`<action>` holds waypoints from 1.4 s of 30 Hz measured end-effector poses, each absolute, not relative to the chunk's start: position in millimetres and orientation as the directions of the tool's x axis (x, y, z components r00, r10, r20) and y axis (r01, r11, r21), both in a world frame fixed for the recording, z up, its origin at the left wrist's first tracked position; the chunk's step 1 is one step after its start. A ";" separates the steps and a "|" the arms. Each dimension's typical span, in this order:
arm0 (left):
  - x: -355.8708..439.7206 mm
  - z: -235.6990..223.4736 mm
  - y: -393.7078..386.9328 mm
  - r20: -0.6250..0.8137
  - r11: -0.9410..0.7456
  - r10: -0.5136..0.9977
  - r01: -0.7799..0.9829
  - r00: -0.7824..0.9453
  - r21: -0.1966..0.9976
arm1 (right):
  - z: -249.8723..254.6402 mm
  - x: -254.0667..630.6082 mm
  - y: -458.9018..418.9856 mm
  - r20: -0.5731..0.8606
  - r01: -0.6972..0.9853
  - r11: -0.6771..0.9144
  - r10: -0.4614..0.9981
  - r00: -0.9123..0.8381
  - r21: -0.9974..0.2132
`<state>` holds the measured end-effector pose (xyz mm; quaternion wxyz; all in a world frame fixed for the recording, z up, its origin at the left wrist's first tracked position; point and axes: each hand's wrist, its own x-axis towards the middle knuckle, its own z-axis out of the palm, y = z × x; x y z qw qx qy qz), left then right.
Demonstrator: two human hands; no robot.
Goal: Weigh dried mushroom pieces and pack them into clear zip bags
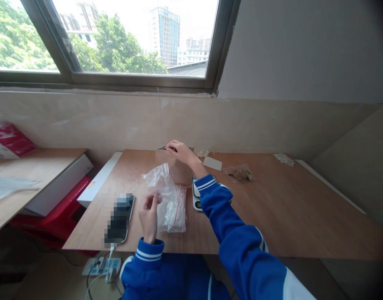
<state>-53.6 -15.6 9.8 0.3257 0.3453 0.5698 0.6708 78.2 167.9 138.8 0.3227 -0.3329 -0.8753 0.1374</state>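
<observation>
My left hand [149, 214] is closed in a pinch on the edge of a clear zip bag [162, 177], which stands raised above the table. Below and beside it lies a stack of similar clear bags with red seal lines [177, 214]. My right hand [180, 152] reaches over a light brown box [182, 173] at the back of the table, its fingers pinched together. A thin dark thing shows at those fingertips, too small to name. Partly under my right sleeve sits a small white scale [197, 204].
A phone [119, 218] on a charging cable lies at the left, above a power strip [102, 266]. Behind the scale are a white card [212, 163] and small pale pieces [202, 153]. A filled clear bag [240, 173] and a crumpled pale heap [284, 159] lie to the right.
</observation>
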 end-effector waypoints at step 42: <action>-55.5 8.6 -20.8 -0.030 0.019 0.997 -0.174 -0.066 0.985 | 66.2 101.8 61.4 0.221 0.179 0.214 0.975 0.022 -0.960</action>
